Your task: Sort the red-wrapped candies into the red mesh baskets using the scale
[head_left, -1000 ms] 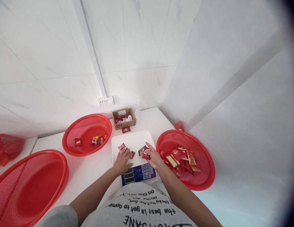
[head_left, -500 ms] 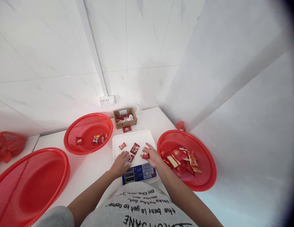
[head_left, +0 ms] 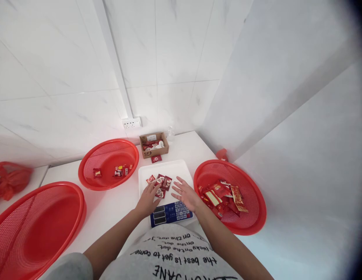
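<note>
Several small red candy packets (head_left: 167, 182) lie close together on the white tray (head_left: 177, 168) of a scale. My left hand (head_left: 147, 199) is open at the left of this cluster, its fingertips at the packets and partly covering them. A lighter red and white packet (head_left: 151, 179) lies at the cluster's far left edge. My right hand (head_left: 185, 194) is open over the right part of the tray, fingers spread, holding nothing. The scale's blue keypad panel (head_left: 170, 213) faces me, below both hands.
A red basket (head_left: 259, 194) with mixed red packets stands at right. At left are another basket (head_left: 84, 159) with a few packets and a large basket (head_left: 78, 190). Behind the scale stand a cardboard box (head_left: 146, 154) of packets and a loose packet (head_left: 156, 158).
The packet that was in my right hand now lies with the others on the tray, and that hand has opened. My left hand has shifted slightly over the cluster.
</note>
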`<state>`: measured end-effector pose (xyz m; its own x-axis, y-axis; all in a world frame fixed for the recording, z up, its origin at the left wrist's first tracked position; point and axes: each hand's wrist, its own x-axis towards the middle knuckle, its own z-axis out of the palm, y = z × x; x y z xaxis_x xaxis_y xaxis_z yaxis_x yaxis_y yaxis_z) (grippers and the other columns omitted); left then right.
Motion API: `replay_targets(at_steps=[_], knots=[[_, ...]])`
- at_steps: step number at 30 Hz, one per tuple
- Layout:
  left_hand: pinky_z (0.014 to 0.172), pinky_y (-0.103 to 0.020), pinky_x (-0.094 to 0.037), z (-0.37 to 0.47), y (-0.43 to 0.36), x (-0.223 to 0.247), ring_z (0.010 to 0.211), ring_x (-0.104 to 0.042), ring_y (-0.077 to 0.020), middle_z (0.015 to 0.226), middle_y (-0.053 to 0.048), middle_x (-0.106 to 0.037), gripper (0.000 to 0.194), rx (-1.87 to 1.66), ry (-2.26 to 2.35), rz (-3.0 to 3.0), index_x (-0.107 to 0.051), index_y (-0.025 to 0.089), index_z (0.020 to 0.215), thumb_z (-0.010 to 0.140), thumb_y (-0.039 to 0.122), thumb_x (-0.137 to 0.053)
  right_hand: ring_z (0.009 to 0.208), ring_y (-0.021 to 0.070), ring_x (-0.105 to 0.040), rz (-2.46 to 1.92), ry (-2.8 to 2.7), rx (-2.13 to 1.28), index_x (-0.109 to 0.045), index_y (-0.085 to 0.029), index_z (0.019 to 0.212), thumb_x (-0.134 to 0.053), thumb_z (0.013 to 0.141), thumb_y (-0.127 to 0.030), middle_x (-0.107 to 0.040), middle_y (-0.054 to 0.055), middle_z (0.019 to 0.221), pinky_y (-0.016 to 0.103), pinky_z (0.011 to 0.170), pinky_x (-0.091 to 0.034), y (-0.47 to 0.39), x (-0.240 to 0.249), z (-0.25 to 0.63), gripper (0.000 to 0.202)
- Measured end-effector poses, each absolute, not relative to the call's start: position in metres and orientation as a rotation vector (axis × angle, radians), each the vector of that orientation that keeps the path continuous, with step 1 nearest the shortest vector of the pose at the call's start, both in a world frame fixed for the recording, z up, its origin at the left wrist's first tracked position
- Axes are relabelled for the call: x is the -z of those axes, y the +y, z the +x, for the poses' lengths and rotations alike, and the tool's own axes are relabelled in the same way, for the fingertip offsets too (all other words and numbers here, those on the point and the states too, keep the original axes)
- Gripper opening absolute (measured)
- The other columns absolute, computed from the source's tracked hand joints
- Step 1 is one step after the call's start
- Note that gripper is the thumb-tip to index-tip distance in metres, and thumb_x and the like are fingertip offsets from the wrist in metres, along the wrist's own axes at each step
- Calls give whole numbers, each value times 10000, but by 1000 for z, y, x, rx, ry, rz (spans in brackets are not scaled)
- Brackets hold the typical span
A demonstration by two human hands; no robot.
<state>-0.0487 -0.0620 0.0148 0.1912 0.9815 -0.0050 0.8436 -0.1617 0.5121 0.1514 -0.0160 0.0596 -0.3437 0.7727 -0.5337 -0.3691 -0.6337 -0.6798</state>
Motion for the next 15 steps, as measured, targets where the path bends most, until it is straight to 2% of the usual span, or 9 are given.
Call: replay_targets(at_steps=[4, 10, 15], knots=[[1055, -546, -186, -50, -54, -8, 1361, -131, -309, 1475, -88, -232, 557, -265, 1738, 2136, -390, 284, 1330, 793, 312, -535, 1073, 206, -526, -1414, -954, -1714, -593, -234, 1036, -668, 655, -307, -552, 76, 1191, 378, 893, -433, -27, -36, 173, 394], [1062, -522, -170, -56, -31, 1, 1368, -124, -267, 1458, -41, -293, 426, -234, 1770, 2165, -429, 327, 1300, 884, 262, -366, 961, 226, -581, -1635, -1234, -1094, -619, -209, 936, -552, 704, -331, -650, 70, 1002, 405, 929, -407, -37, -14, 228, 270], [1065, -478, -199, -52, -17, -2, 1366, -132, -262, 1468, -76, -264, 483, -287, 1781, 2132, -380, 267, 1337, 856, 221, -393, 1035, 255, -564, -1825, -1247, -1022, -610, -172, 986, -513, 685, -289, -622, 115, 1090, 420, 953, -390, -37, 12, 277, 337]])
